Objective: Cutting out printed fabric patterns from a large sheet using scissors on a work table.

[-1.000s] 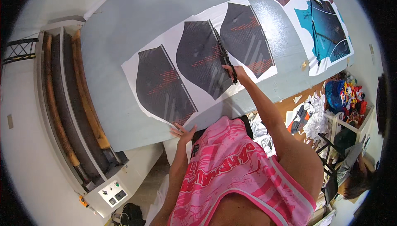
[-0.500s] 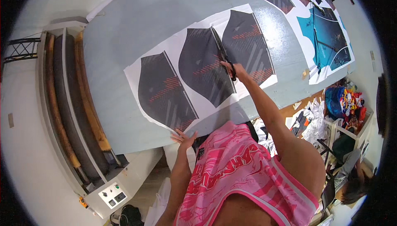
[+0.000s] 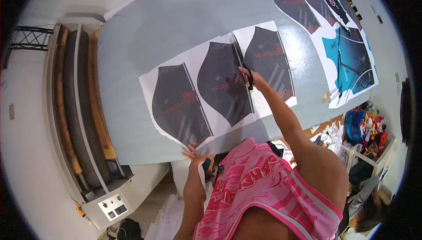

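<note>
My right hand (image 3: 248,76) grips black-handled scissors (image 3: 249,82), their long blades lying along the seam between the middle dark printed piece (image 3: 220,82) and the right one (image 3: 268,64). These pieces, with red hatching on white paper or fabric, lie flat on the grey table (image 3: 145,29) beside a third, left piece (image 3: 176,104). My left hand (image 3: 196,154) has its fingers apart at that left piece's near corner, by the table's front edge.
More printed pieces, dark (image 3: 292,5) and teal (image 3: 338,60), lie at the back right. A white roller machine (image 3: 118,207) adjoins the table's left side. A frame bin of colourful cloth (image 3: 369,126) and a crouched person (image 3: 369,211) are at lower right, near scraps (image 3: 329,139).
My right hand and scissors have moved farther up the middle piece, away from me. My left hand stays at the near corner. The whole view has shifted, so the table appears lower.
</note>
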Available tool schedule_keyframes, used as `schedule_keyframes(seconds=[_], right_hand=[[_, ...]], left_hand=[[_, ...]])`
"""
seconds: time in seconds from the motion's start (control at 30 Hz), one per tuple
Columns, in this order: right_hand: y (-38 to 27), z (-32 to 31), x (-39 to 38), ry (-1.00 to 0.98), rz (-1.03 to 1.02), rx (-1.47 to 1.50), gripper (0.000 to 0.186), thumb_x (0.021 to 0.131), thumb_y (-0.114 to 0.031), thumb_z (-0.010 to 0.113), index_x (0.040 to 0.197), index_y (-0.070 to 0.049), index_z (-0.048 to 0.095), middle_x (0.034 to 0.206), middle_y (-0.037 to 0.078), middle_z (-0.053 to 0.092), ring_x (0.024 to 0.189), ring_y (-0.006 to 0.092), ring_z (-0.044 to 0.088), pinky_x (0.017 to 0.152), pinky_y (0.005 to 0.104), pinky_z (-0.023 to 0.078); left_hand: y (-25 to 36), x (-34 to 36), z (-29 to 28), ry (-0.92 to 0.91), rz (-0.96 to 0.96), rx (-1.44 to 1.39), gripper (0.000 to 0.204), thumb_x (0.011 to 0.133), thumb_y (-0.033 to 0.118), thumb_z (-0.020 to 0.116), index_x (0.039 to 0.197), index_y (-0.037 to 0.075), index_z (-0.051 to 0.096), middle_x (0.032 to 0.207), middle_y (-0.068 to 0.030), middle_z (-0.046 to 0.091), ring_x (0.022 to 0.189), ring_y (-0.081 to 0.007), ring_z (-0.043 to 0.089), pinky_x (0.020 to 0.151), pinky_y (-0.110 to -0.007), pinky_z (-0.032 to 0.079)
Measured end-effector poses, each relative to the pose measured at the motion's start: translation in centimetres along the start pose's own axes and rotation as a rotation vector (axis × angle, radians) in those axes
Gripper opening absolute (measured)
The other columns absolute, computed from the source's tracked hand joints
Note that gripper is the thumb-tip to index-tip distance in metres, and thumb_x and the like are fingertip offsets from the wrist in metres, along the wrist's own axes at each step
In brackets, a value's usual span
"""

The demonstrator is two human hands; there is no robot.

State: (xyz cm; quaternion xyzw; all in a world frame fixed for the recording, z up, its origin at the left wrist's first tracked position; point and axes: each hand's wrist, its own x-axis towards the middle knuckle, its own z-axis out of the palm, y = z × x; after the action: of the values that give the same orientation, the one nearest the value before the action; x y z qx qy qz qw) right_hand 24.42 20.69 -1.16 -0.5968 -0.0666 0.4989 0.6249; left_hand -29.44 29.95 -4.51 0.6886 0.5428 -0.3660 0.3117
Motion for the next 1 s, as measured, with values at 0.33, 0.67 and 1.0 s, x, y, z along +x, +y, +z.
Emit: schedule_keyframes(seconds=[0.33,0.67,1.0], right_hand=[[-6.5,3.0,4.9,0.369,0.119,-0.170,0.040,0.083,-0.041,0.080,0.071,-0.005,0.069,0.051,-0.001,0.046,0.042,0.0127,0.046,0.041,0.0302,0.036],[3.6,1.8,-14.9,0.257,-0.016,-0.538,0.029,0.087,-0.025,0.077,0.070,-0.006,0.063,0.053,0.000,0.051,0.043,0.0090,0.047,0.041,0.0275,0.035],[18.2,9.4,-40.1,0.126,0.383,-0.553,0.035,0.089,-0.024,0.071,0.062,-0.006,0.058,0.053,-0.001,0.052,0.045,0.0091,0.049,0.043,0.0292,0.036]], left_hand=[[0.5,-0.7,-0.1,0.064,-0.036,-0.021,0.154,0.060,0.096,0.055,0.151,0.001,-0.025,0.155,-0.0267,-0.035,0.136,-0.0514,-0.040,0.107,-0.070,-0.020],[1.5,-1.5,1.4,0.221,0.104,-0.017,0.135,0.072,0.088,0.053,0.156,0.007,-0.015,0.159,-0.0248,-0.028,0.142,-0.0517,-0.030,0.111,-0.073,-0.009],[-6.5,-1.0,-4.4,0.511,0.496,0.058,0.097,0.082,0.061,0.067,0.156,0.011,0.028,0.156,-0.0337,0.017,0.143,-0.0521,0.021,0.114,-0.064,0.020]])
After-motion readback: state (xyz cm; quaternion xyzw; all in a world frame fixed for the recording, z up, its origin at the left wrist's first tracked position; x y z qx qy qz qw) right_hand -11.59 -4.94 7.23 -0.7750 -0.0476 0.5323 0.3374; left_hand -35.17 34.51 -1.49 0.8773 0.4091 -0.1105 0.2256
